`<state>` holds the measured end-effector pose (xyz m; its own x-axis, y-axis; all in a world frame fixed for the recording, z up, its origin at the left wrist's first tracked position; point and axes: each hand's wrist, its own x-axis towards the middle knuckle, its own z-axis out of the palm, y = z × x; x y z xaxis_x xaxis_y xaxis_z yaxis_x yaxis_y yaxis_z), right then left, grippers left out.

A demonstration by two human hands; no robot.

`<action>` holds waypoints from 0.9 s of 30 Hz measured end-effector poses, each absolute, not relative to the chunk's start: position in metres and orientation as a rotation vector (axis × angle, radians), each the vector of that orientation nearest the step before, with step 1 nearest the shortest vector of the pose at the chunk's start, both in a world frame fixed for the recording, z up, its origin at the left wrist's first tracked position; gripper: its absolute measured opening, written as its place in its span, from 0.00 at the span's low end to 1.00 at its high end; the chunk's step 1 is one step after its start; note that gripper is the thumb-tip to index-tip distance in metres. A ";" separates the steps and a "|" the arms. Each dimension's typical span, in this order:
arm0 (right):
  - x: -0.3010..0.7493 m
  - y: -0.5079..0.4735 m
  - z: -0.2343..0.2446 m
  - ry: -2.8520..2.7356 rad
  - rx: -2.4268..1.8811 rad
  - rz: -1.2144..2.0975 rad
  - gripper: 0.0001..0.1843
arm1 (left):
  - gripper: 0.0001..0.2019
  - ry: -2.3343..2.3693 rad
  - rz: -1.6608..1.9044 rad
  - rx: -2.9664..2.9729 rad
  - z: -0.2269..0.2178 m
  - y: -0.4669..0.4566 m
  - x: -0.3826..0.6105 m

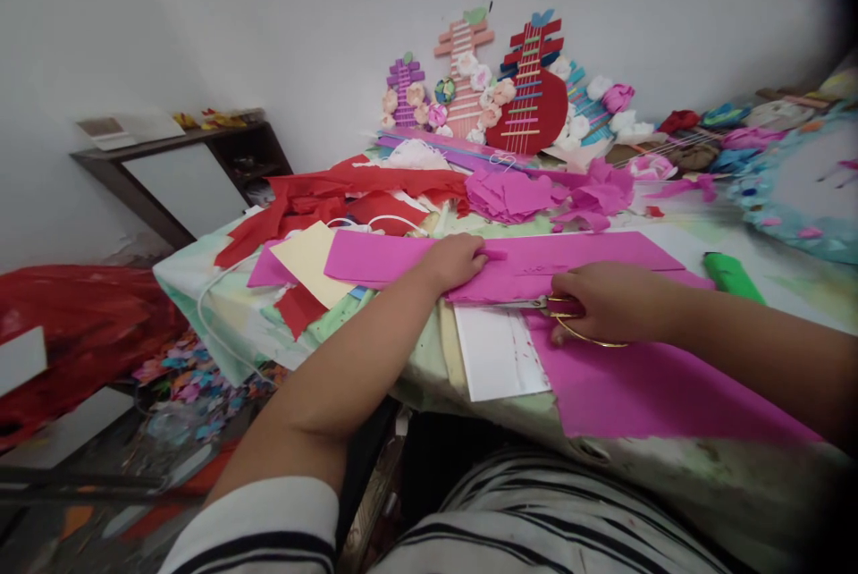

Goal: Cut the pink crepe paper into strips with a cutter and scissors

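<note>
My left hand [456, 261] lies on a long pink paper strip [556, 257] on the table, fingers curled and pressing it down. My right hand [607, 301] grips gold-handled scissors [569, 319] whose blades point left along the strip's lower edge. A larger pink sheet [657, 391] lies under my right hand and hangs over the table's front edge. A white paper [500, 350] sits between my two forearms.
Red paper [315, 198], crumpled pink tissue [516, 194] and a cream sheet [312, 261] crowd the table's back and left. Paper craft guitars with flowers [509, 91] lean on the wall. A green object [730, 274] lies at right. A dark shelf [201, 154] stands at left.
</note>
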<state>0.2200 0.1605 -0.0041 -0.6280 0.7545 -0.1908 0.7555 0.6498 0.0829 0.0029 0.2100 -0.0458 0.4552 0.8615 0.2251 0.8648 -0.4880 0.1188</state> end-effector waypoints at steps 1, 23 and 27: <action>0.220 0.161 -0.004 2.658 1.237 -0.032 0.19 | 0.10 -1.581 -0.400 -2.670 -0.046 0.210 0.003; 0.215 0.160 -0.001 2.664 1.232 0.095 0.24 | 0.10 -1.568 -0.385 -2.658 -0.047 0.210 0.002; 0.214 0.157 0.000 2.652 1.219 0.080 0.26 | 0.10 -1.580 -0.384 -2.659 -0.047 0.211 0.003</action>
<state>0.2137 0.1566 -0.0002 -0.6313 0.7550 -0.1772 0.7430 0.6543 0.1407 0.0026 0.2108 -0.0465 0.4559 0.8617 0.2228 0.8679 -0.4859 0.1032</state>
